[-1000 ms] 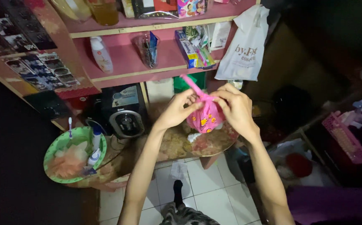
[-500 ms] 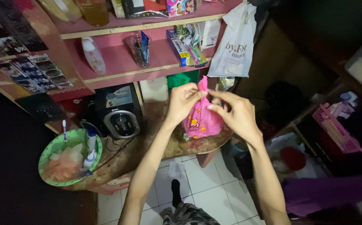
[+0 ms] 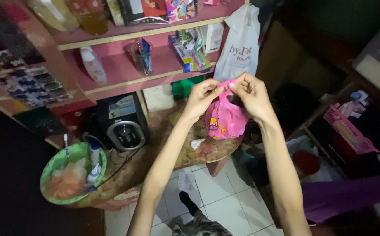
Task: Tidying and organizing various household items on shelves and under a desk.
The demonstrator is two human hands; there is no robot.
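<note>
Pink plastic bag (image 3: 225, 120) is held up at centre frame, above the round table (image 3: 172, 153); its top is pinched by both hands. Left hand (image 3: 203, 97) is closed on the bag top from 9 o'clock, right hand (image 3: 252, 94) closed on it from 3 o'clock, fingertips nearly touching. Green basin (image 3: 52, 168) with bottles is seen at 8 o'clock. Black speaker (image 3: 122, 122) sits at 9 o'clock. White carrier bag (image 3: 239, 48) hangs at 12 o'clock, beside the pink shelves (image 3: 124, 74)

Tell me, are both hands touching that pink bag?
Touching. In the head view, the left hand and right hand both pinch the gathered top of the pink bag.
</note>
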